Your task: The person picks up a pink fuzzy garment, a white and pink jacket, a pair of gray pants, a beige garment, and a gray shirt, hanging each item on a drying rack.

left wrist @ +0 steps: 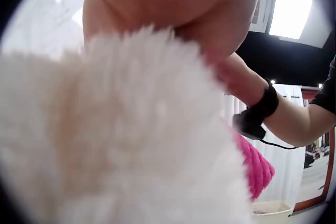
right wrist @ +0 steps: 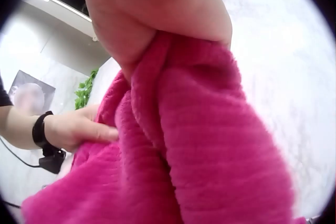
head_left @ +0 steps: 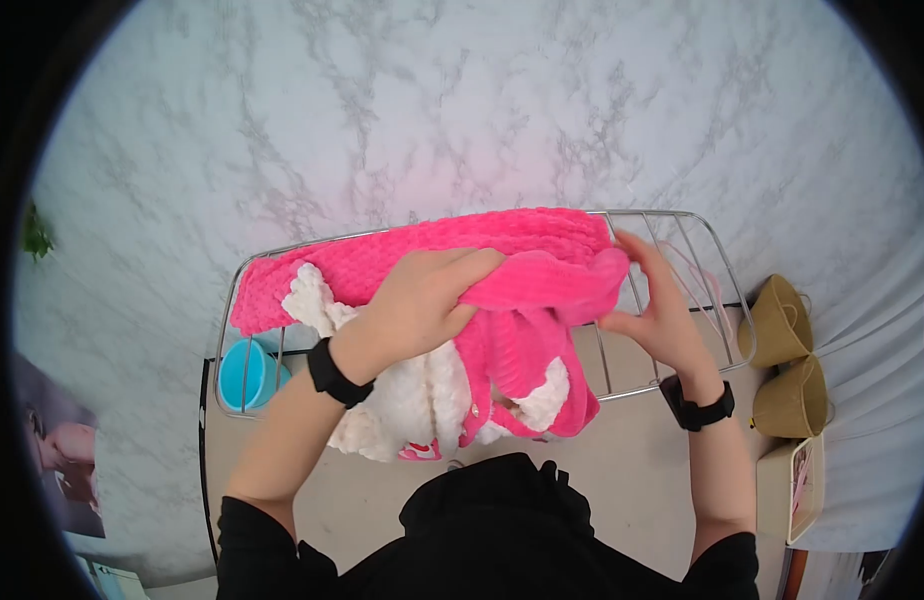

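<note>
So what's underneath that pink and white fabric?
The metal rack shows past both ends of the pink and white fabric, which seems draped over it. A blue bucket shows through the left bars. Whatever lies directly beneath the fabric is covered.

You are indoors in what looks like a home-style laundry corner: a metal drying rack draped with pink plush cloth, a blue tub and tan baskets before a grey-veined wall. A white curtain and green leaves add to the domestic look, but a bright light panel against a dark ceiling suggests a studio; which it is, you cannot tell.
</note>
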{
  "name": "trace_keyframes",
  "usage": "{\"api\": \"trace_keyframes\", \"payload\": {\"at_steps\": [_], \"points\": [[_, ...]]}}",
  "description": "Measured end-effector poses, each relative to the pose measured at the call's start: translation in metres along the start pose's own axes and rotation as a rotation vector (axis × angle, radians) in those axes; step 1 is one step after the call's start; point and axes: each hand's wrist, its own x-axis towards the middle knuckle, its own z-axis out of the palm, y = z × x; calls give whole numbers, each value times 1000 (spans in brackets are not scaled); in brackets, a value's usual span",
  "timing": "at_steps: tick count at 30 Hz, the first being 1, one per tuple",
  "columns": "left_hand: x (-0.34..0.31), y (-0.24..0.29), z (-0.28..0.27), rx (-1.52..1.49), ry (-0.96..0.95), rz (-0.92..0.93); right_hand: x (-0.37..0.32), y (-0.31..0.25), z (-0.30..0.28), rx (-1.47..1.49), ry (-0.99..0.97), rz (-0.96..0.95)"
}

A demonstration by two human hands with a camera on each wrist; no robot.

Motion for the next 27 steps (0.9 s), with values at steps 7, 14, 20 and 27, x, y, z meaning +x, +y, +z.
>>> {"api": "trace_keyframes", "payload": {"at_steps": [7, 14, 20, 27], "points": [[3, 32, -56, 213, 6, 205, -98, 79, 83, 845, -480, 577], [-45, 28, -114, 397, 190, 104, -83, 50, 112, 552, -625, 491], [-135, 43, -177, 774, 174, -401, -61, 13, 38, 750, -175, 390], [-52, 68, -131, 374, -22, -306, -70, 45, 12, 585, 205, 438]]}}
